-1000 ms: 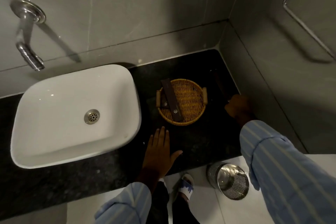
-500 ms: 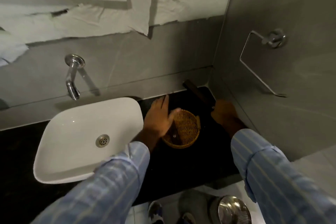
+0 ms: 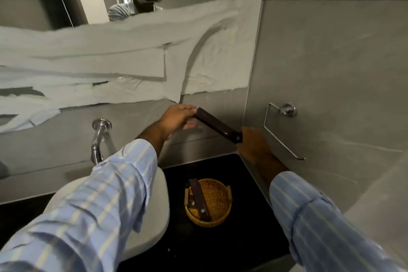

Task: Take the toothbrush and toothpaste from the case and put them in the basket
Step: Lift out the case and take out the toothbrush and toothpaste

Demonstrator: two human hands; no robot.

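Dim, flat indoor light; soft shadows on wall; motion blur throughout; wide-angle bending at edges.

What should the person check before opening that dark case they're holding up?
1. Both ends held: ok. The left hand grips one end of the dark case, the right hand the other.
2. Case open: cannot tell; no gap or toothbrush shows.
3. Basket ready: ok. The wicker basket sits upright on the black counter.
4. Room in basket: ok. Only a dark flat item leans on its left side.
5. Case over basket: not ok. It is held up by the wall, behind the basket.
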